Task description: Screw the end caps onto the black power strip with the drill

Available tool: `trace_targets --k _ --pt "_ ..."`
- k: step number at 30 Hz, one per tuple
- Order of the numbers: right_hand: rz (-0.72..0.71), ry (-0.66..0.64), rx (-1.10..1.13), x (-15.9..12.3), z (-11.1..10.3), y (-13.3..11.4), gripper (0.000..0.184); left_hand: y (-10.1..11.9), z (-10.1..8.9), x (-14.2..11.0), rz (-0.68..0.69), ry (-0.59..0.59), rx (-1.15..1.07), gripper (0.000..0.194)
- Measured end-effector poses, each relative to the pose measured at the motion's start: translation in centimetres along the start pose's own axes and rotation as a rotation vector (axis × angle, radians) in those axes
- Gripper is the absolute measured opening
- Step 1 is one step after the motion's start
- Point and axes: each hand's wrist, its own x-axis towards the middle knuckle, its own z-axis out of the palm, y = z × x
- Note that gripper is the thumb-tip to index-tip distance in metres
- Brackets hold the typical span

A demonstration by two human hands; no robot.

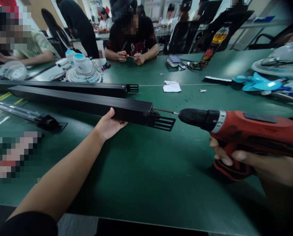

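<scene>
My left hand (109, 125) grips the near side of a long black rectangular bar (82, 102) lying across the green table (141, 170), close to its right end with the slotted end cap (164, 123). My right hand (237, 159) is wrapped round the handle of a red and black cordless drill (237, 126). The drill's thin bit (165, 111) points left and its tip meets the end of the bar.
A second black bar (63, 86) lies just behind the first. A clear tube with a black end (26, 114) lies at left. Small fans (84, 68), blue fan blades (259, 84), paper scraps (171, 87) and a bottle (215, 42) are farther back. People sit opposite.
</scene>
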Motion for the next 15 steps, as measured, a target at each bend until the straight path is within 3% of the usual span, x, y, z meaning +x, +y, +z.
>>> trace_targets --k 6,10,15 --pt "0.013 -0.007 -0.006 0.0 -0.4 0.3 0.043 -0.1 0.2 -0.1 0.017 0.024 0.011 0.044" --pt "-0.003 -0.012 -0.008 0.2 0.2 -0.2 0.04 -0.1 -0.1 0.1 0.011 0.009 0.008 0.046" --pt "-0.013 0.027 -0.057 0.5 0.8 -0.7 0.049 -0.1 -0.4 0.2 0.013 -0.006 -0.002 0.043"
